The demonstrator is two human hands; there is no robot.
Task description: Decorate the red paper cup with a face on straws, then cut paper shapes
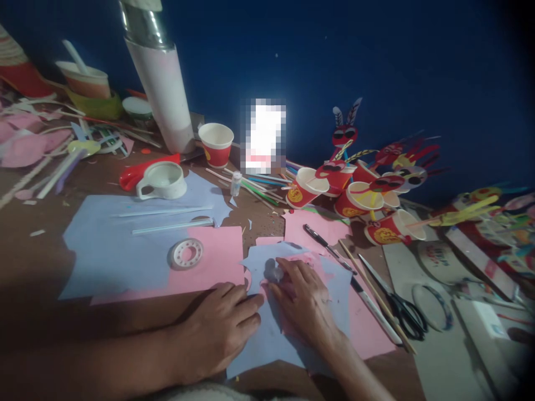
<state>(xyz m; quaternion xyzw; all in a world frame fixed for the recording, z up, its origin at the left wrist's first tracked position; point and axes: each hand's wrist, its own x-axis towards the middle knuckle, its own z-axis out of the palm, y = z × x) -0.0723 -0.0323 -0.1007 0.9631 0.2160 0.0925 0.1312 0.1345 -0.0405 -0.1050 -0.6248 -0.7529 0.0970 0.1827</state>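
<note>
My right hand (303, 295) is closed, with thumb and fingertips around a small grey-blue rounded piece (273, 271) whose exact kind I cannot make out. Beneath it lies a blue paper sheet (259, 345) on top of pink paper (370, 328). My left hand (228, 326) rests palm down at the left edge of that blue sheet. Its fingers are loosely bent, and nothing shows in them. Beyond it, a white ring-shaped tape spool (187, 254) sits on another pink sheet (217, 259), which partly underlies a larger blue sheet (108, 245).
Right of my right hand lie a pen (320, 238), a marker (374, 309), a wooden stick (378, 301) and black-handled scissors (407, 314). Decorated paper cups (359, 200) stand behind. A white mug (165, 181), a tall flask (161, 92) and a lit screen (265, 133) are at the back.
</note>
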